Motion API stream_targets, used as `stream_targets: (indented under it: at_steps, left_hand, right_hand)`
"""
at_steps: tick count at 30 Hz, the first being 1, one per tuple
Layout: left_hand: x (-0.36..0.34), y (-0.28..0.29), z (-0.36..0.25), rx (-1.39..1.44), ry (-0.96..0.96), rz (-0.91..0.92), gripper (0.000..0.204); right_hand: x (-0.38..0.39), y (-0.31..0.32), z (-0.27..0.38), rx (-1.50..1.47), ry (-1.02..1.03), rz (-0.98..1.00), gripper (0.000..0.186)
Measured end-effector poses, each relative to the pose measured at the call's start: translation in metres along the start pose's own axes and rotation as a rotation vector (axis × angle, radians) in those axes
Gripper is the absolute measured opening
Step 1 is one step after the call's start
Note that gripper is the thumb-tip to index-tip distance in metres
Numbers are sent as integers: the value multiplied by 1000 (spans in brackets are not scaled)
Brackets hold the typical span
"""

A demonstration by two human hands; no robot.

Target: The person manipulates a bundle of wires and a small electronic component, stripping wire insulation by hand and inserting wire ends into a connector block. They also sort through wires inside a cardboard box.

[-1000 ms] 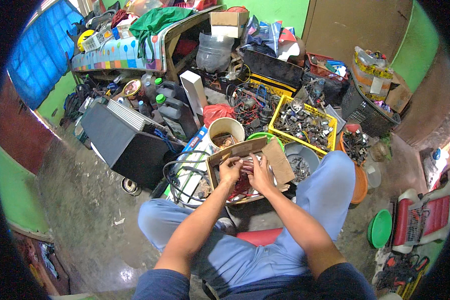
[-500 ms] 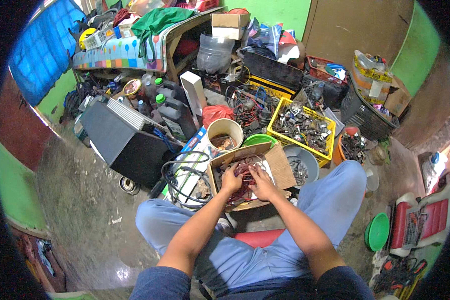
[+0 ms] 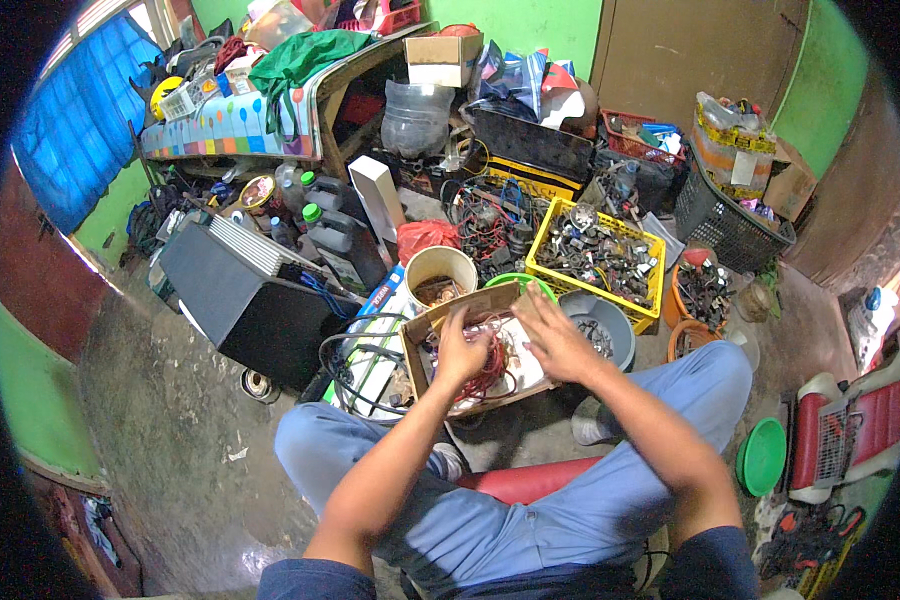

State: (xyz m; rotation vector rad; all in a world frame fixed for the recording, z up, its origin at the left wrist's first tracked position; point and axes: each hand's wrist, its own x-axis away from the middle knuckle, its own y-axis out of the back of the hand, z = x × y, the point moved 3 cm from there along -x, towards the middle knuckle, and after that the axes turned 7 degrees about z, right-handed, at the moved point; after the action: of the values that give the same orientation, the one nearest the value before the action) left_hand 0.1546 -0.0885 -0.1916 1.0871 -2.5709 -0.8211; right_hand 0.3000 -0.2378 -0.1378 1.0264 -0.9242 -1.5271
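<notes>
A small open cardboard box sits in front of my crossed legs. Inside it is a tangle of red and dark wires over a white bottom. My left hand reaches into its left part, beside the wires, thumb apart from the fingers; the fingertips are partly hard to see. My right hand lies at the box's right side with fingers stretched out flat, holding nothing. That hand and forearm cover most of the right wall.
Behind the box stand a cream bucket, a grey basin and a yellow crate of small parts. A black cable coils at left beside a dark cabinet. A green bowl stands at far right.
My right hand has moved off the wires to the box's right side, where a flap lay spread out. My left hand stays over the left part of the box. The view shifted slightly.
</notes>
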Motion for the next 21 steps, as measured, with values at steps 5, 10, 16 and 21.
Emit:
stream_targets:
  at_steps: [5, 10, 16, 21]
  left_hand:
    - [-40, 57, -100, -36, -284, -3, 64]
    - [-65, 117, -133, -270, -473, -88, 53]
    - [-105, 113, -49, -296, -8, 106, 52]
    - [-115, 86, -34, -448, -149, 65, 54]
  right_hand:
    - [-1, 80, -24, 226, 20, 150, 75]
    - [-31, 127, -55, 279, 21, 50, 68]
    - [-65, 139, -99, 301, -79, -8, 66]
    - [-87, 104, -142, 294, -207, 156, 63]
